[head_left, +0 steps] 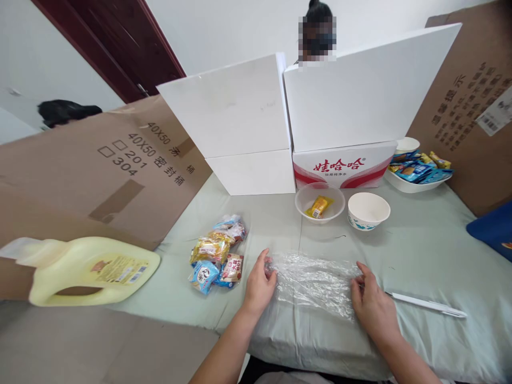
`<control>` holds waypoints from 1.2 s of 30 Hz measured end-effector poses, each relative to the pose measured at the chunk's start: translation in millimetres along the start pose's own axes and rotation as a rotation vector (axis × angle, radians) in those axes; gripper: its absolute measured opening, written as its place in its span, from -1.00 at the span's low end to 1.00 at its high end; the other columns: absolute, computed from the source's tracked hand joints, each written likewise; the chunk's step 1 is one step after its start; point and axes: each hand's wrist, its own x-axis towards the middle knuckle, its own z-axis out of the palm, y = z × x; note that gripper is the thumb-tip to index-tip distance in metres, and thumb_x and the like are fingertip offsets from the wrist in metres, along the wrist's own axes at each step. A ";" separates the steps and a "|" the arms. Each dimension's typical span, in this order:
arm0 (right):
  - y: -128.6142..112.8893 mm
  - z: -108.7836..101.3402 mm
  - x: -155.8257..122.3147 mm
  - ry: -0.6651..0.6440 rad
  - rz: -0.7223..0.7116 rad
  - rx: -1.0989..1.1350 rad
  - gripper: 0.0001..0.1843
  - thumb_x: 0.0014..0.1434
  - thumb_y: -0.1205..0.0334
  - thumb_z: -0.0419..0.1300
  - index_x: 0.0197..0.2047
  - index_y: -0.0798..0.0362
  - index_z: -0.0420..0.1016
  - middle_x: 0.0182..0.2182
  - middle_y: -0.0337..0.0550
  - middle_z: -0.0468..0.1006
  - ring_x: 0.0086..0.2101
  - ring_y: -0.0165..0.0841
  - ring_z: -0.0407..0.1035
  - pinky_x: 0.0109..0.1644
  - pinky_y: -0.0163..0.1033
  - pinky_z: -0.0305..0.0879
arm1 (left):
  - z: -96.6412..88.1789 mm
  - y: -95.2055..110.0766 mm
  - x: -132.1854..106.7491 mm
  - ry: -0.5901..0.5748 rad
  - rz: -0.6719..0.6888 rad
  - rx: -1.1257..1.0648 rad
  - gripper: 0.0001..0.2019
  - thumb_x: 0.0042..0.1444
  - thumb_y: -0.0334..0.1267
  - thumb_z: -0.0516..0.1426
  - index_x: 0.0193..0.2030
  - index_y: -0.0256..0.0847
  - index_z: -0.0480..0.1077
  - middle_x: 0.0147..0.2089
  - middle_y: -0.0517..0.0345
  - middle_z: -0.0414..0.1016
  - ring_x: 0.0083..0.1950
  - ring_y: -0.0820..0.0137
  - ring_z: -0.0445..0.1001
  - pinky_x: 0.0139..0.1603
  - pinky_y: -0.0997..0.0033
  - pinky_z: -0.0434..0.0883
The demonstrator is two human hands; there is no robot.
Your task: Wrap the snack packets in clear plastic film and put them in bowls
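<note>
A crinkled sheet of clear plastic, perhaps a flat bag, stretches between both hands just over the green cloth near the table's front edge. My left hand closes on its left side, thumb and fingers together at the edge. On the opposite side, my right hand grips the plastic with curled fingers, partly hidden from above. Just right of that hand lies a slim white pen-like tool, its left end near the fingers. Left of my left hand sits a pile of wrapped snacks, seemingly within clear plastic.
Behind the plastic stand a clear bowl with a yellow packet and a white paper bowl. A snack-filled dish is back right. A yellow jug lies left. Boxes wall the back; two people's heads show beyond.
</note>
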 end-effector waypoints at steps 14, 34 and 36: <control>-1.6 1.6 1.3 0.007 -0.007 -0.079 -0.56 0.34 0.16 -0.16 0.17 0.17 0.24 -0.20 -0.01 0.61 -0.41 -0.21 0.53 -0.45 -0.20 0.33 | -6.2 7.7 23.0 -0.011 0.113 0.286 -0.76 0.25 -0.23 0.01 -0.41 -0.20 0.38 -0.47 0.20 0.42 -0.42 0.40 0.43 -0.37 0.47 0.31; 1.1 4.3 3.2 0.005 -0.027 -0.072 -0.63 0.36 0.15 -0.13 0.06 0.13 0.33 -0.24 -0.03 0.58 -0.37 -0.26 0.50 -0.37 -0.23 0.30 | 22.9 51.2 0.7 -0.560 0.759 0.323 -0.54 0.21 -0.05 0.13 0.23 -0.05 0.29 0.29 0.05 0.30 0.34 0.13 0.18 0.35 -0.04 0.07; 5.4 -2.2 6.7 -0.013 -0.016 -0.120 -0.66 0.35 0.18 -0.12 0.04 0.11 0.35 -0.22 -0.03 0.57 -0.34 -0.24 0.49 -0.34 -0.21 0.31 | 26.3 49.0 0.9 -0.639 0.741 0.358 -0.30 0.14 0.10 0.17 0.37 0.01 0.08 0.44 0.07 0.02 0.45 0.08 -0.06 0.41 -0.14 -0.14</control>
